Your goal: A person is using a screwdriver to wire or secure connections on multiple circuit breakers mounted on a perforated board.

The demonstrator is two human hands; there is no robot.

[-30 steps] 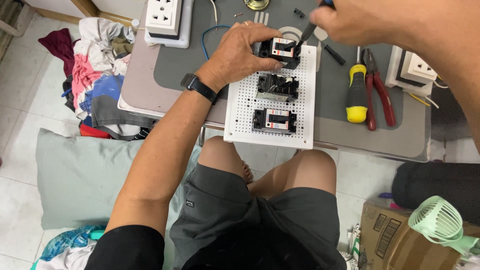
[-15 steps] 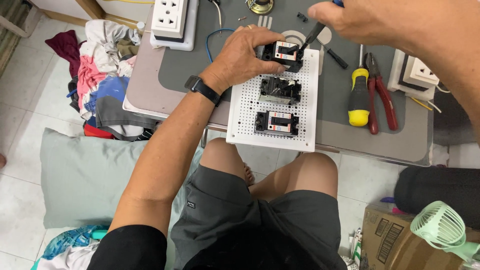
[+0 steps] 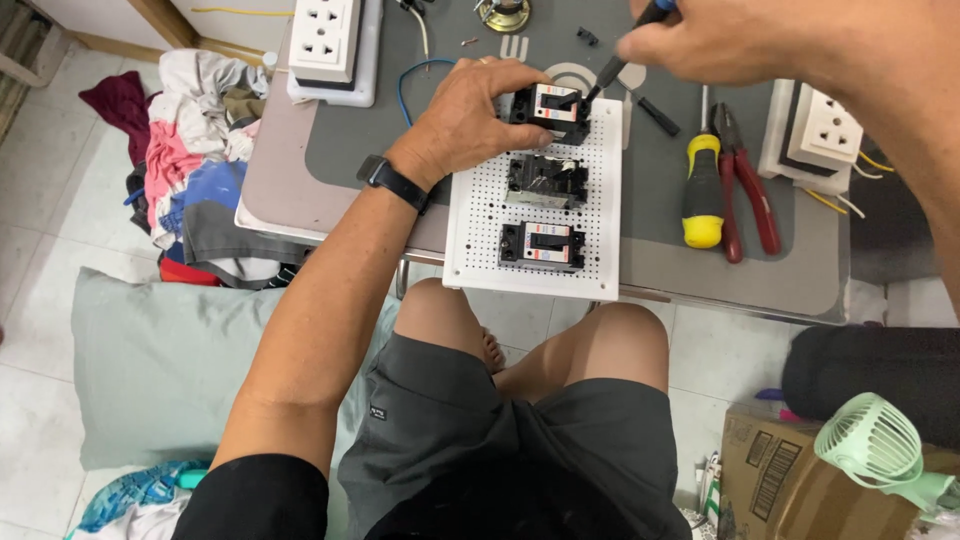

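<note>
At nine o'clock of the scene a heap of clothes (image 3: 190,150) lay on the floor beside the counter (image 3: 300,190), and a white socket block (image 3: 325,40) sat at the counter's eleven o'clock corner. The left hand (image 3: 470,115), with a black wristband (image 3: 395,182) on its wrist, reached up from six o'clock and rested on the top switch (image 3: 545,108), its fingers (image 3: 500,75) curled over the switch's left and upper sides, holding it against the white pegboard (image 3: 480,230). Below that switch, toward six o'clock, a middle switch (image 3: 545,180) and a bottom switch (image 3: 542,245) stood on the same board in a column. The right hand (image 3: 720,40) came in from one o'clock, its fingers pressed together around a dark screwdriver (image 3: 610,72) whose tip met the top switch at its right end. At three o'clock of the board a yellow-handled screwdriver (image 3: 703,190) lay just beside red-handled pliers (image 3: 745,190), with a second socket block (image 3: 820,135) further right. A green fan (image 3: 870,445) sat on a cardboard box (image 3: 790,485) at five o'clock.
</note>
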